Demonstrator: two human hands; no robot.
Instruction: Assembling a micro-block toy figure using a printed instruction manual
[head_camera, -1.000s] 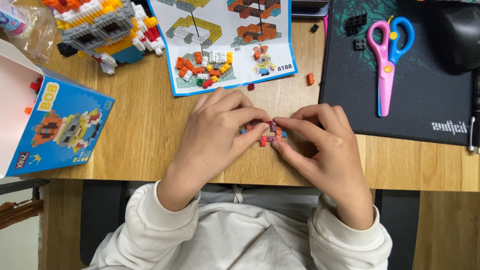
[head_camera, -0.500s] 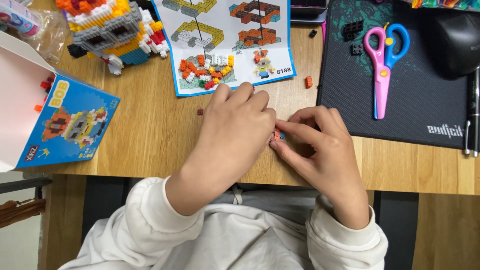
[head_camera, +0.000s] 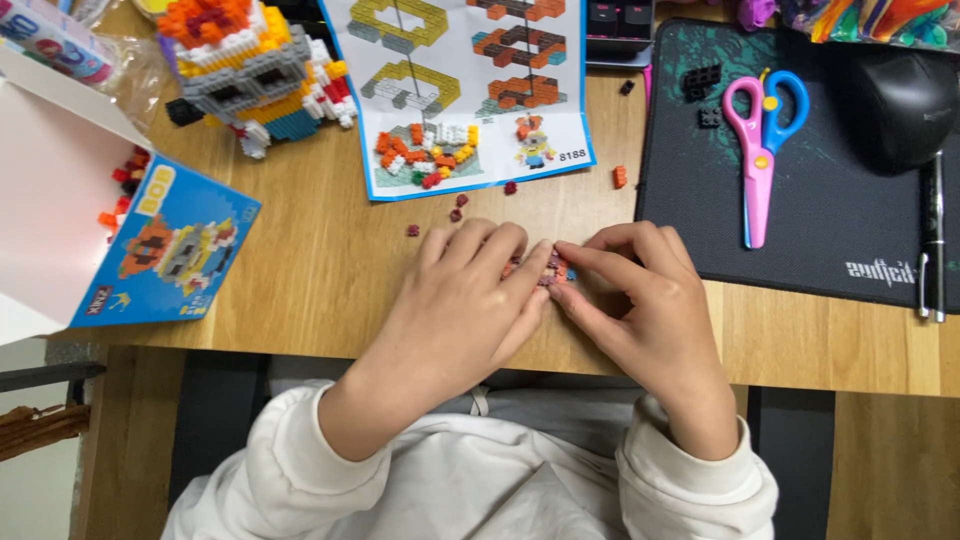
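Compared with half a second ago, we see our hands sitting slightly lower on the wooden desk (head_camera: 330, 270), and more small dark red bricks (head_camera: 458, 207) now show above the left hand (head_camera: 462, 300). The left hand and the right hand (head_camera: 640, 300) stay pressed together, fingertips meeting and pinched on a small brick cluster (head_camera: 553, 268) of red and blue pieces. That cluster sits low on the desk near its front edge, mostly hidden by the fingers.

At far left an open white cardboard box (head_camera: 50, 230) lies on its side; a few red and orange loose bricks (head_camera: 122, 185) rest inside near its mouth. Its blue front panel (head_camera: 165, 250) shows a picture of a block figure.

Above the hands lies a blue-bordered instruction sheet (head_camera: 465, 90) with building diagrams in yellow, orange and grey. Left of the sheet stands a built block figure (head_camera: 250, 75) in orange, white, grey and yellow. To the right, a black mat (head_camera: 830, 230) holds pink and blue scissors (head_camera: 758, 140).
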